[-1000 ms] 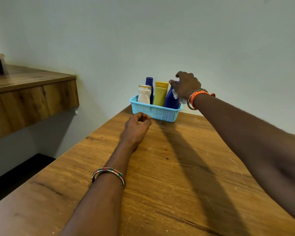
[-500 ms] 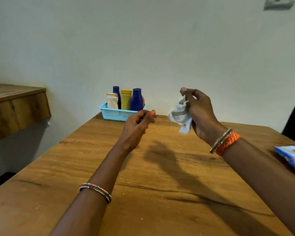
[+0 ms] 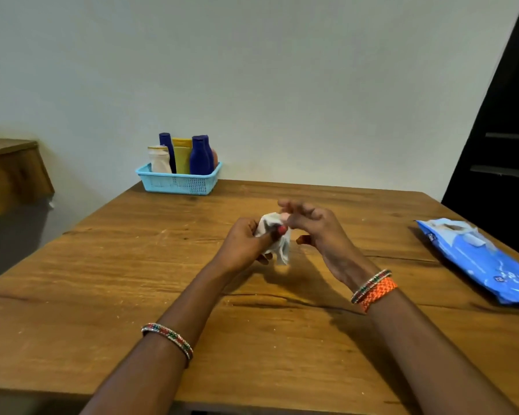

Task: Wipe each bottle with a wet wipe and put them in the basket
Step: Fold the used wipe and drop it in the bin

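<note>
In the middle of the frame my two hands meet above the wooden table (image 3: 108, 283). My left hand (image 3: 243, 247) has its fingers curled round a crumpled white wet wipe (image 3: 274, 235), the thumb pressing across its top, and a loose corner of the wipe hangs below my fist. My right hand (image 3: 315, 229) is just beside it, fingers loosely bent, with the fingertips (image 3: 285, 216) touching the top edge of the wipe; the picture is blurred there and I cannot tell whether they pinch it or only rest against it.

At the far edge of the table, in the upper left of the frame against the pale wall, sits the light blue basket (image 3: 177, 184). The bottles stand upright inside it, packed close together: a white bottle (image 3: 159, 159) at the left, a slim dark blue bottle (image 3: 166, 142) behind it, a yellow tube (image 3: 182, 155) in the middle, and a broader dark blue bottle (image 3: 200, 155) at the right. Something orange peeks out past that last bottle, too hidden to name.

At the right edge of the frame a blue pack of wipes (image 3: 477, 259) lies flat on the table, well apart from my hands. I wear a beaded bangle (image 3: 168, 338) on my left wrist and an orange band (image 3: 378, 290) on my right.
</note>
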